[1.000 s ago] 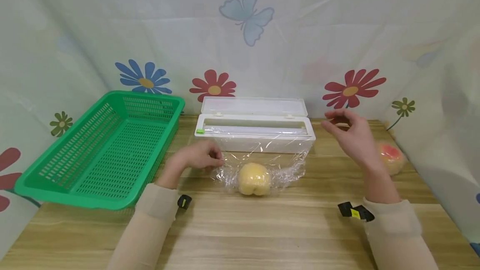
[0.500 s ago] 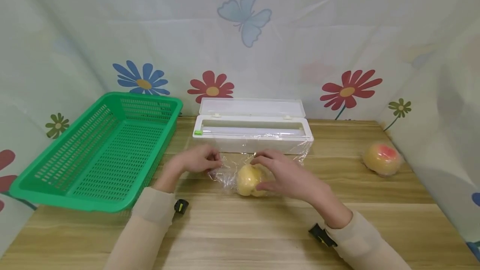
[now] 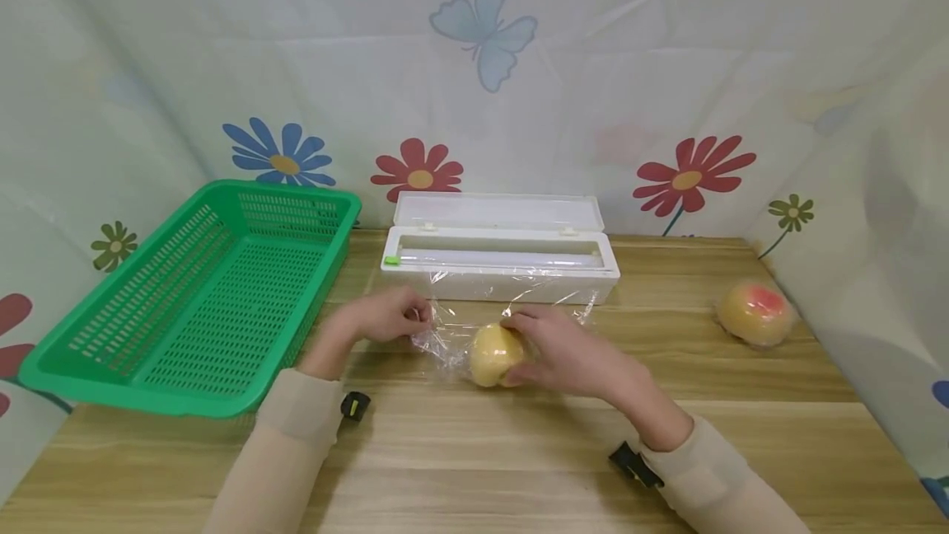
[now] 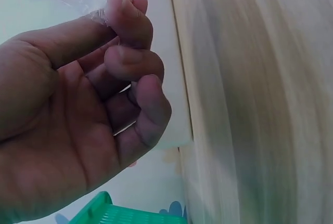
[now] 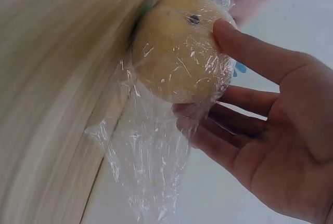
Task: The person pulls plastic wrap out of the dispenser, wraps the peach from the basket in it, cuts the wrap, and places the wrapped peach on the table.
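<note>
A round yellow fruit (image 3: 491, 355), partly covered in clear plastic wrap, sits on the table in front of a white wrap dispenser (image 3: 497, 285). My right hand (image 3: 567, 353) grips it from the right; in the right wrist view the thumb lies over the fruit (image 5: 171, 52) and the other fingers go round its far side. Loose plastic wrap (image 5: 143, 151) hangs from it there. Left of the fruit, my left hand (image 3: 381, 316) pinches an edge of the plastic wrap (image 3: 445, 344) between thumb and forefinger. The left wrist view shows its other fingers (image 4: 151, 104) curled.
The dispenser's lid (image 3: 497, 211) stands raised, with a roll of film (image 3: 497, 258) inside. At the left is a green plastic basket (image 3: 307, 344). A second fruit (image 3: 754, 316), yellow with a red patch and wrapped, rests at the right of the wooden table (image 3: 474, 460).
My right hand has come in from the right, beside the dispenser, and taken hold of the yellow fruit. My left hand keeps its pinch on the wrap and has barely shifted.
</note>
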`<state>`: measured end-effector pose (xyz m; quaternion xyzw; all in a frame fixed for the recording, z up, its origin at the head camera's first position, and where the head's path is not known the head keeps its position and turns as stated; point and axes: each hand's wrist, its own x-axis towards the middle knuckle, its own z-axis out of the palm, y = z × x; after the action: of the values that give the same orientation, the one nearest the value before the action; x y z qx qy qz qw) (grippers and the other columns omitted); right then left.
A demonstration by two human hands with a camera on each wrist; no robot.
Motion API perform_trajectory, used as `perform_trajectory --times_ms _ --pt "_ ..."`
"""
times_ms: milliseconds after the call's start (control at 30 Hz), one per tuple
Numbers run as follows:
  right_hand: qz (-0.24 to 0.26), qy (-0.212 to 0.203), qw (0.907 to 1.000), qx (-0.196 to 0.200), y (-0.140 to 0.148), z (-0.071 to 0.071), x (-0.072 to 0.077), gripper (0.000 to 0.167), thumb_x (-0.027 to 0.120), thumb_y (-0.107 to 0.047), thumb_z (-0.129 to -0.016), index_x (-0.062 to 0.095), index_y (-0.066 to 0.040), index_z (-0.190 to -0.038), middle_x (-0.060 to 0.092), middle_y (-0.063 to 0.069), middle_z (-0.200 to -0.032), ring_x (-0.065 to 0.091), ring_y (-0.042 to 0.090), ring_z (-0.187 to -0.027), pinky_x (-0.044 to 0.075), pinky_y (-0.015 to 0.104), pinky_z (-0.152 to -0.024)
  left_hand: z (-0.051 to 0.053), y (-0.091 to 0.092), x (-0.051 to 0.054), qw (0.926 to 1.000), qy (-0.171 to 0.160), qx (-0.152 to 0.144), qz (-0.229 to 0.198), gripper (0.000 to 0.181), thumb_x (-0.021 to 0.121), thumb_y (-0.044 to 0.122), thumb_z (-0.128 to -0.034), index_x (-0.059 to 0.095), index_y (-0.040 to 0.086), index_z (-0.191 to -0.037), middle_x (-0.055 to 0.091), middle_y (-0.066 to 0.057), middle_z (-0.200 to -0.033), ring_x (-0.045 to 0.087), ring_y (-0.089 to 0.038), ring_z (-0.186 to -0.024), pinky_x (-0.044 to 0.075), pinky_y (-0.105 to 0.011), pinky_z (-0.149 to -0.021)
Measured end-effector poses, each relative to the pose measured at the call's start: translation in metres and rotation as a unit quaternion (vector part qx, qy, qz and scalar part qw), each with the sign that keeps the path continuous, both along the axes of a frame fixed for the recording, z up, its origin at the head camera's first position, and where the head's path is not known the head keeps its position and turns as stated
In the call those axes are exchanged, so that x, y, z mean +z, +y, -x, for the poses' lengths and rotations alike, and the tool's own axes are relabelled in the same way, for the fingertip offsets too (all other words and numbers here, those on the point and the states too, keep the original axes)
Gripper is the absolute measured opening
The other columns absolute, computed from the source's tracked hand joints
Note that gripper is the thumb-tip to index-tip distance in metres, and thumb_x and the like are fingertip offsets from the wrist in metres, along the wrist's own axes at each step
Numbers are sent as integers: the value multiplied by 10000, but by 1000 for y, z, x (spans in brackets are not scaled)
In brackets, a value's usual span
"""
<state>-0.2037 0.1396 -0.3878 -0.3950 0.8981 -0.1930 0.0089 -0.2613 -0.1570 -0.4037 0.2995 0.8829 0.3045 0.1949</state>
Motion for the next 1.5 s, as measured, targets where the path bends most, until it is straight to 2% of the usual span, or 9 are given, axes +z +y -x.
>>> perform_trajectory --times_ms 267,500,667,833,967,1067,1133,1300,1500 --pt "-310 -280 9990 187 2 -3 2 548 807 -242 -891 632 84 -1296 649 189 -1230 629 283 -1085 540 441 -938 -1 -8 -2 9982 -447 -123 368 198 616 -16 -971 628 59 -789 574 18 -661 479 -96 -627 385 -235 -616" --pt "-390 -147 9987 303 1 -5 3 509 768 -237 -903 638 80 -1280 659 168 -1177 636 238 -1022 561 408 -884 -2 -11 -3 9941 -833 -239 648 210 637 17 -967 644 73 -765 609 24 -654 463 -77 -608 352 -222 -590" --pt "-307 -213 9987 339 -2 -5 1 535 739 -225 -919 601 86 -1333 608 192 -1256 625 270 -1068 553 431 -918 -6 -13 2 9923 -948 14 796 263 653 105 -989 688 48 -735 630 -1 -656 452 -73 -591 339 -223 -577" --pt "-304 -240 9987 341 -6 -6 -1 553 705 -210 -935 560 94 -1373 554 155 -1221 572 208 -998 550 388 -865 -11 -12 16 9907 -640 526 1078 284 662 189 -996 710 45 -756 644 -37 -685 482 -116 -620 381 -255 -601" --pt "-306 -448 9985 81 -7 -7 -2 605 677 -213 -947 485 90 -1435 574 170 -1266 586 230 -1058 536 423 -915 -16 -7 28 9845 -260 1175 1274 320 665 268 -1003 697 53 -768 594 -22 -670 489 -159 -633 400 -290 -600" --pt "-197 -718 9972 -105 -7 -7 -2 613 677 -221 -958 445 58 -1451 599 171 -1266 605 241 -1086 533 438 -934 -21 -2 34 9842 41 1372 1120 356 661 299 -1011 682 36 -772 552 -19 -638 472 -164 -598 382 -295 -570" --pt "-118 -791 9967 -112 -7 -6 -3 551 671 -223 -965 465 32 -1408 625 129 -1186 615 207 -1018 547 408 -882 -26 2 39 9853 273 1382 972 340 672 300 -1005 668 43 -784 531 -9 -635 467 -161 -591 381 -297 -559" --pt "-1 -789 9968 92 -6 -2 -5 292 632 -197 -985 538 -60 -1224 595 -26 -949 568 109 -795 524 303 -688 -38 16 51 9898 792 1067 509 242 715 267 -980 657 95 -820 561 1 -681 514 -161 -634 441 -311 -588" --pt "25 -838 9958 377 -5 -1 -6 237 597 -159 -1004 565 -56 -1216 582 -62 -909 559 89 -774 509 284 -673 -47 37 56 9897 1388 -142 333 127 763 232 -952 708 121 -979 638 46 -893 592 -171 -860 520 -330 -803"
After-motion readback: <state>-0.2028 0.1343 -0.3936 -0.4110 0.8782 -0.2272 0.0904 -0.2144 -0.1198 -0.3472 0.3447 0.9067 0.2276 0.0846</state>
